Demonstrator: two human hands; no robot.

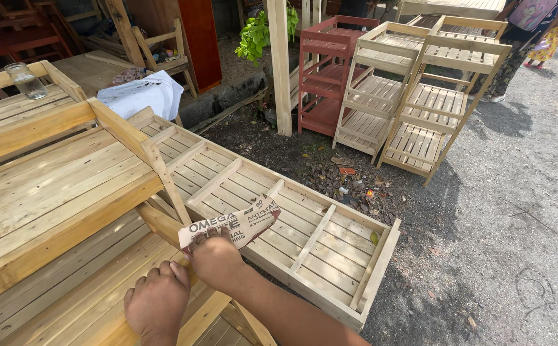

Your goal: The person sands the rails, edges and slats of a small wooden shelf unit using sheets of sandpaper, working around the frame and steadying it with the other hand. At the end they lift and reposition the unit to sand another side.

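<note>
Clear glass jar point(26, 80) on the top-left slats; white cloth point(141, 94) lies right of it. Left hand point(156, 302) rests flat, fingers curled, on the pale slatted wooden rack point(48, 192). Right hand point(215, 259) pinches a folded sheet of grey sandpaper with printed backing point(231, 225) against the rack's diagonal rail. Red wooden shelf point(327, 70), then two unpainted shelf units point(420, 96), stand right.
</note>
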